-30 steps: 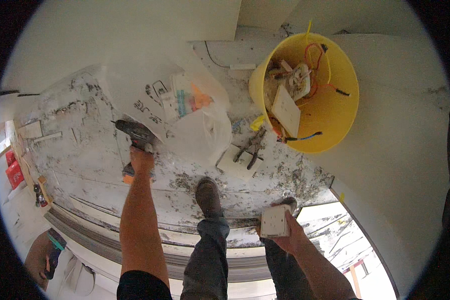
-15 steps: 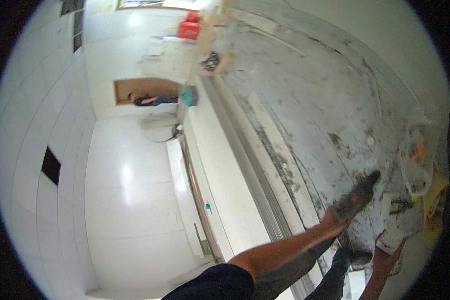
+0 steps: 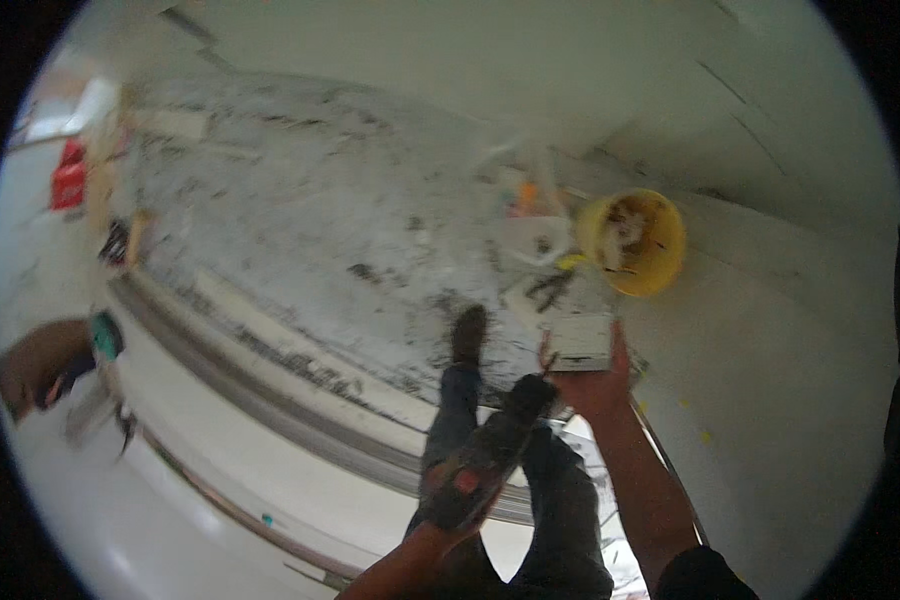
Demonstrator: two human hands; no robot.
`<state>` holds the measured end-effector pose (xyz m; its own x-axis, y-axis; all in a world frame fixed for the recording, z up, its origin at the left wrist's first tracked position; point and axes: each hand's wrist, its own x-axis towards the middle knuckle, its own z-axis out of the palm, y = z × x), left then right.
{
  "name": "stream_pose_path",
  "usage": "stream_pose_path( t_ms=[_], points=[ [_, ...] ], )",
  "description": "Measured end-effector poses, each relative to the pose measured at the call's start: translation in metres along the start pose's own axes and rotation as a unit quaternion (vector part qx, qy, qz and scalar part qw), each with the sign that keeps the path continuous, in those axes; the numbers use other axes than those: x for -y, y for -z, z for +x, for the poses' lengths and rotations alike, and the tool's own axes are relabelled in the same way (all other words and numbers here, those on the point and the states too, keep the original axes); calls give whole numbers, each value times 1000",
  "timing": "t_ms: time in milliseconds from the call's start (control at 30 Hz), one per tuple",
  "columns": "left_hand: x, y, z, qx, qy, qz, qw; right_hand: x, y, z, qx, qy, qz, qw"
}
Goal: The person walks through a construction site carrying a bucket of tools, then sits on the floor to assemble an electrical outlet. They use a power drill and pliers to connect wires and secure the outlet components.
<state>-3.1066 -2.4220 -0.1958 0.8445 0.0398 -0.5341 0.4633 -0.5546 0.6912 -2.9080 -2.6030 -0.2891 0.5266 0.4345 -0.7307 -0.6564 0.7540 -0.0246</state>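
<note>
My left hand (image 3: 440,530) is closed around a long dark power tool (image 3: 485,460) with a red spot on its body. The tool points away from me and slightly right, above my legs; its exact kind is blurred. My right hand (image 3: 595,388) grips a white rectangular box-like piece (image 3: 580,342) from its near side, with fingers and thumb along its edges. Just beyond that piece, dark pliers-like tools (image 3: 550,290) lie on a pale sheet. A yellow bucket (image 3: 678,245) with debris in it stands past my right hand.
A clear plastic bag (image 3: 535,235) with orange and pink things rests beside the bucket. Dusty grey floor (image 3: 300,210) spreads ahead, with long pale strips (image 3: 310,365) lying along its left side. A plain wall rises at the far side. Red packages (image 3: 68,180) are at far left.
My view has swung right and down, so the bucket and both hands now sit nearer the middle. The power tool and white piece remain in my hands and have come closer together.
</note>
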Motion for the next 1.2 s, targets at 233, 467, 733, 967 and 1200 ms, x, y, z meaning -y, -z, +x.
stream_pose_path(
  t_ms=[233,467,733,967,1200],
  points=[
    [31,-8,-26,1,113,-221,969,0,-8,-18,-96,40,21,994],
    [6,16,6,93,53,-147,983,11,1,-20,-79,37,3,996],
    [28,12,-2,80,162,-206,962,27,2,-20,-6,72,-137,988],
    [-19,75,54,186,-62,15,981,37,9,-16,51,54,-154,985],
    [-46,97,86,211,-44,28,976,51,13,-13,96,22,-268,958]
  ],
)
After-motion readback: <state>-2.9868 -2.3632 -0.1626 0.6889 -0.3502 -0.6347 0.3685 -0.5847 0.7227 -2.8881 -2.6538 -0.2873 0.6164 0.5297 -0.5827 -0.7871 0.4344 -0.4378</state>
